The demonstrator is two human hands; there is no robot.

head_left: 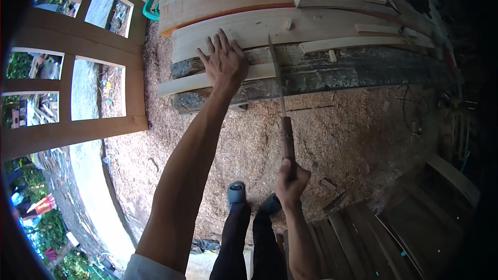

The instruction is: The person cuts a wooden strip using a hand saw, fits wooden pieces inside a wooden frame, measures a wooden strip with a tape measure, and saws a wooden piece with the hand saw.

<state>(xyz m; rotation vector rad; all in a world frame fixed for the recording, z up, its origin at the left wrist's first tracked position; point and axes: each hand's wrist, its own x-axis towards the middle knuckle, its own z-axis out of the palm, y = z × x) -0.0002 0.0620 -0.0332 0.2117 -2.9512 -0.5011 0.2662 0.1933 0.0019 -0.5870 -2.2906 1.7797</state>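
Observation:
My left hand (226, 65) presses down with spread fingers, its palm over a pale wooden strip (187, 84) and its fingertips reaching onto a wide board (238, 23). The strip lies along a dark, worn beam (342, 75), and its left end sticks out past the beam. In my right hand (292, 180) is the handle of a handsaw (278, 75), the fingers wrapped round it. The saw's long, narrow blade points away from me and crosses at the strip's right end. Whether the teeth touch the wood is hard to tell.
Thin offcuts (353, 44) and a small wood block (289, 24) lie on the bench. A framed wooden panel (135, 80) stands at the left. Sawdust (249, 140) covers the ground around my feet. Stacked planks (347, 238) are at lower right, a green plastic object (151, 6) behind.

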